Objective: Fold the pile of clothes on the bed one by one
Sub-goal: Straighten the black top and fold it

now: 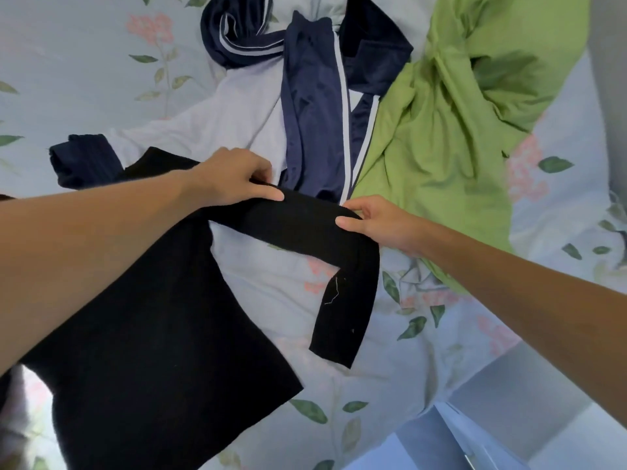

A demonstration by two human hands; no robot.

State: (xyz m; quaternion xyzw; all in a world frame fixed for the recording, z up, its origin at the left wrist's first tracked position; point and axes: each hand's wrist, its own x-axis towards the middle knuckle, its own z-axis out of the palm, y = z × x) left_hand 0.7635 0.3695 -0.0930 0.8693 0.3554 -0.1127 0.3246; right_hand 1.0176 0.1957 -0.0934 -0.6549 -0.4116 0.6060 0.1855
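Floral bedsheet (pixel 390 361), pale blue with pink blossoms and green leaves, covers the bed and carries everything in view. Spread across its near left part lies the black knit long-sleeved top (pixel 163 334), its body flat and one sleeve raised between the hands, the cuff end hanging down to the sheet. Beyond it waits the rest of the pile: a navy track garment with white side stripes (pixel 315 106), a pale white-grey shirt (pixel 220 123) beneath it, and a crumpled lime-green cotton garment (pixel 458 123) to the right. The top looks soft, light and limp, so it should drape wherever it is unsupported and will likely hold no crease unless pressed flat; taking it at the shoulder seam and along the sleeve seems the sound place. The left hand (pixel 234 178) has a closed grip, thumb over and fingers curled under, pinching the sleeve near the shoulder. The right hand (pixel 376 222) pinches the sleeve farther along, at the bend, thumb and fingertips nearly together on the cloth. Judging by this, the sleeve is about to be laid across the body.
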